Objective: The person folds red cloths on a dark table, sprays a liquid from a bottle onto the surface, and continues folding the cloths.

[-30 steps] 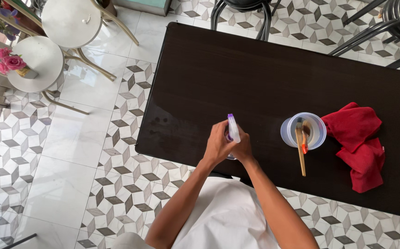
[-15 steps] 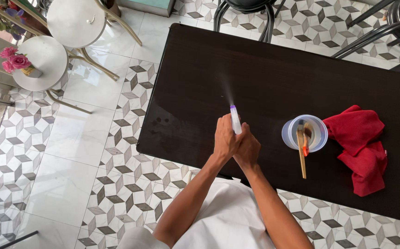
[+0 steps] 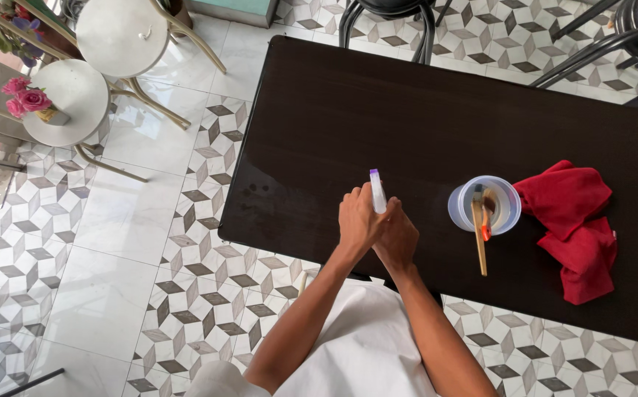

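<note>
Spray bottle (image 3: 377,192) body hidden; left hand (image 3: 358,219), right hand (image 3: 397,237) fingers clamped around it.

A long dark brown table (image 3: 436,117) with a faint wood grain fills the upper right of the view, its surface glossy under daylight. The floor (image 3: 127,213) is tiled: plain glossy white marble squares alternate with grey, white and brown cube-patterned tiles, and the white ones reflect the light. At the upper left stand two round white stools (image 3: 119,33) on pale metal legs; a small pot of pink roses (image 3: 26,101) sits on the nearer one. Black metal chairs (image 3: 389,15) stand at the table's far side, another (image 3: 631,40) at the upper right corner.
</note>
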